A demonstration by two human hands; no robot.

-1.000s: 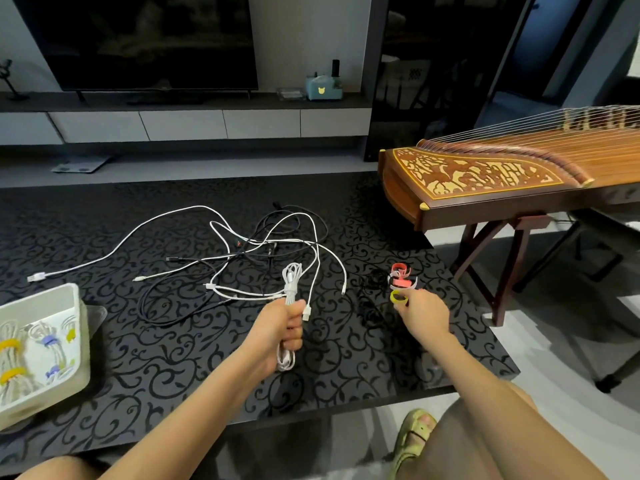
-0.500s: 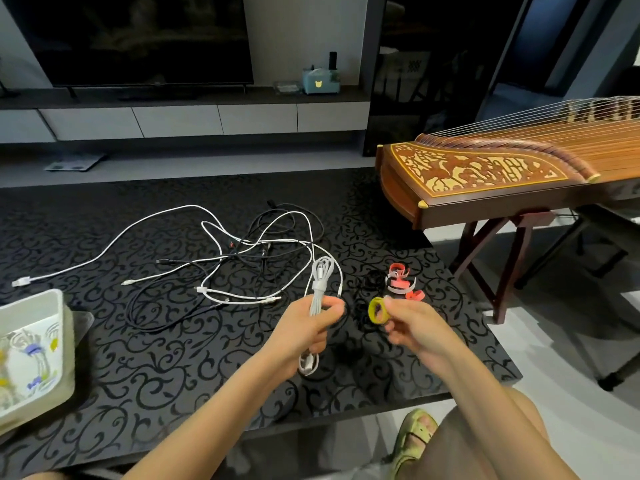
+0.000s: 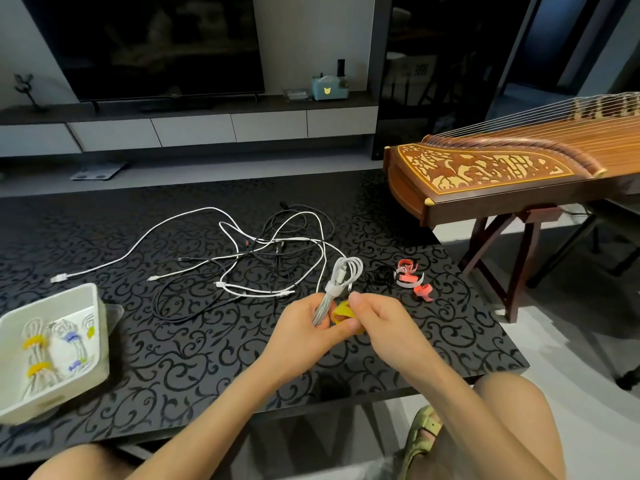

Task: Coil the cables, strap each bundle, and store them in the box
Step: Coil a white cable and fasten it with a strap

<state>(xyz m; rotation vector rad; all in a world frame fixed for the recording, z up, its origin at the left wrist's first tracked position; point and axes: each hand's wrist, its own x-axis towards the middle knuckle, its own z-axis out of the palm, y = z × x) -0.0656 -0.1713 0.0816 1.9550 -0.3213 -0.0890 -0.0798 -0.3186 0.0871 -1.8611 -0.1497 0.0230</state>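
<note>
Near the table's (image 3: 194, 355) front edge, toward its right side, both hands meet just above the surface. The left hand (image 3: 298, 337) grips a coil (image 3: 348, 273) of white cable, fingers (image 3: 320, 322) curled round its lower half, so the loops stick up past the fist toward the far edge. A white band already wraps the coil just above the grip. The right hand (image 3: 381, 327) pinches a yellow strap (image 3: 341, 311) between thumb and forefinger, right against the coil and touching the left hand. The other right fingers are curled under and cannot be seen clearly.

At the middle of the table lies a tangle (image 3: 277, 258) of loose white and black cables, one white lead running off toward the left edge. Red straps (image 3: 410, 277) and a few black ones (image 3: 381, 275) lie near the right edge, just beyond the hands.

The box (image 3: 101, 341) sits at the front left corner. It holds white bundles (image 3: 38, 355) bound with yellow and blue straps.

A wooden zither (image 3: 502, 174) on a stand reaches over the far right corner. A dark TV (image 3: 156, 46) hangs on the wall behind.
</note>
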